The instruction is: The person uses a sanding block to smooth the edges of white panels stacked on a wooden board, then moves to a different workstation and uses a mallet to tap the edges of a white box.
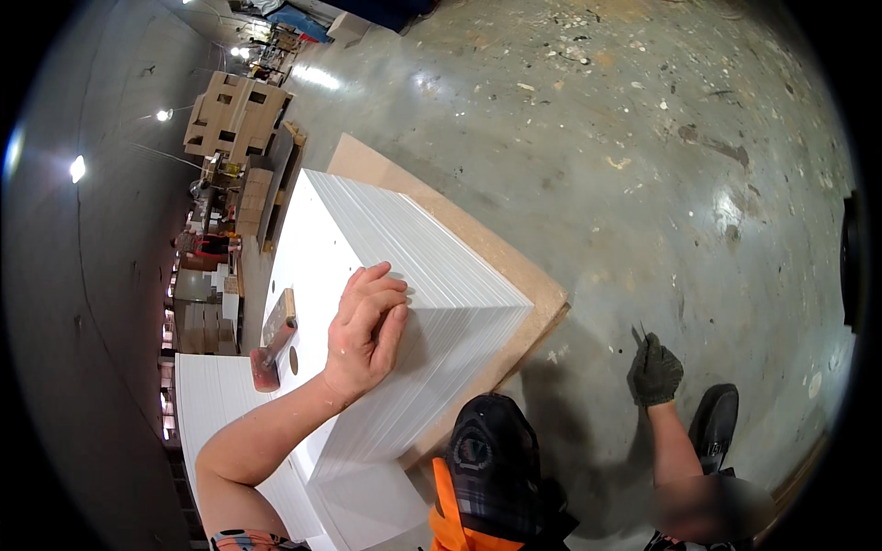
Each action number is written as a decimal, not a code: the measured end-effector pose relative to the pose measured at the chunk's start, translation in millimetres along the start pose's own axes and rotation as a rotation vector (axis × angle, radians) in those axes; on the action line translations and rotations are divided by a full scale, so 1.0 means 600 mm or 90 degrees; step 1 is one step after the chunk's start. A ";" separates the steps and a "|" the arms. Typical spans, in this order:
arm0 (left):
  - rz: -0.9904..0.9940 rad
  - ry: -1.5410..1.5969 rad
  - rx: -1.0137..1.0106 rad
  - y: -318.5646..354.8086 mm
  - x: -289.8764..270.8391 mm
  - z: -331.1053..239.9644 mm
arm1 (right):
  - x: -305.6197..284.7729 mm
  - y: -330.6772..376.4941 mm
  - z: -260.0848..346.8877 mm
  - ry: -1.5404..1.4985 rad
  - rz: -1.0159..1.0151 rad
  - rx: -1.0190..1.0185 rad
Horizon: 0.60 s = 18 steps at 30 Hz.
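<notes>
My left hand, bare, lies at the top edge of a tall stack of white panels. Its fingers are curled in, and I cannot make out what, if anything, they hold. On the top panel, beside my left wrist, lies a tool with a block-like body and a dark red rounded end. A round dark hole shows in that panel near the tool. My right hand, in a dark glove, is low over the floor, right of the stack. It is closed around a thin pointed tool.
Beneath the stack is a brown board that juts past its edges. More white panels stand at the left. Dark plaid cloth with orange cloth beside it is close in front. Boxes and a pallet stand farther back.
</notes>
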<state>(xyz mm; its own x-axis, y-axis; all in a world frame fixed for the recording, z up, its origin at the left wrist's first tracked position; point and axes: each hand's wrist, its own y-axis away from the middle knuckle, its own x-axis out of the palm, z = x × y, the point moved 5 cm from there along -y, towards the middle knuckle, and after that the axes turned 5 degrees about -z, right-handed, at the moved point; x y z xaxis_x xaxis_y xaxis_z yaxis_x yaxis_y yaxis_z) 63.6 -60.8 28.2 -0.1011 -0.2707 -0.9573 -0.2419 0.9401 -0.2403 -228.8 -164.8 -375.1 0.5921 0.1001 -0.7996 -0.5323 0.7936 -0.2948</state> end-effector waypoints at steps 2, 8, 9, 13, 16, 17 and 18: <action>0.007 0.003 -0.002 -0.003 0.001 -0.001 | 0.002 0.001 0.000 0.016 0.018 0.005; 0.034 -0.014 0.003 -0.011 0.004 -0.003 | -0.001 -0.010 0.015 -0.033 0.056 -0.077; 0.046 -0.027 -0.006 -0.015 0.000 -0.004 | -0.001 -0.016 0.019 -0.030 0.064 -0.076; 0.071 -0.001 -0.007 -0.014 0.003 0.004 | 0.008 -0.019 0.019 -0.042 0.113 -0.089; 0.084 0.019 -0.027 -0.019 -0.005 0.005 | 0.016 -0.023 0.028 -0.026 0.121 -0.094; 0.087 0.030 -0.028 -0.020 -0.005 0.007 | 0.013 -0.025 0.031 -0.009 0.117 -0.097; 0.081 0.046 -0.024 -0.023 -0.002 0.009 | 0.011 -0.030 0.030 0.001 0.134 -0.104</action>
<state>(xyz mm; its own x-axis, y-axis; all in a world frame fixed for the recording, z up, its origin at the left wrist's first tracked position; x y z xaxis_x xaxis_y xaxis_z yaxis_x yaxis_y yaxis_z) 72.1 -72.1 31.9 -0.2025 -0.1648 -0.9653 -0.2580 0.9599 -0.1098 -204.4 -167.8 -366.0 0.4578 0.2516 -0.8527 -0.7339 0.6483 -0.2027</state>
